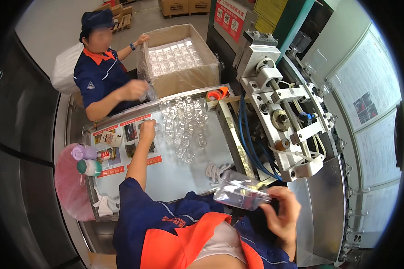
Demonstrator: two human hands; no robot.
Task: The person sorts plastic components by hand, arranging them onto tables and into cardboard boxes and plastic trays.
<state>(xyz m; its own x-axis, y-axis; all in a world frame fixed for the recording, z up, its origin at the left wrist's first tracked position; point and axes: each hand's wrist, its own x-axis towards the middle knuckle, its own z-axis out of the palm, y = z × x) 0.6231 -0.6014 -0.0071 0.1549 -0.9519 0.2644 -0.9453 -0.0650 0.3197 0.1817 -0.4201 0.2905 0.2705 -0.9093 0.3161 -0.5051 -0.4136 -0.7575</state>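
Observation:
In my right hand is a clear plastic container, pinched at its right end between thumb and fingers and held above the table's near edge. My left hand reaches across the table with its fingers curled. A small see-through piece shows right beside those fingers; what they grip, if anything, is hard to make out. To the right of that hand lies a loose heap of clear plastic parts on the white tabletop. White gloves rest just beyond the container.
A metal machine with blue hoses stands on the right. Across the table a co-worker reaches beside a carton of clear parts. Bottles, a phone, a glove and an orange tape dispenser lie along the edges.

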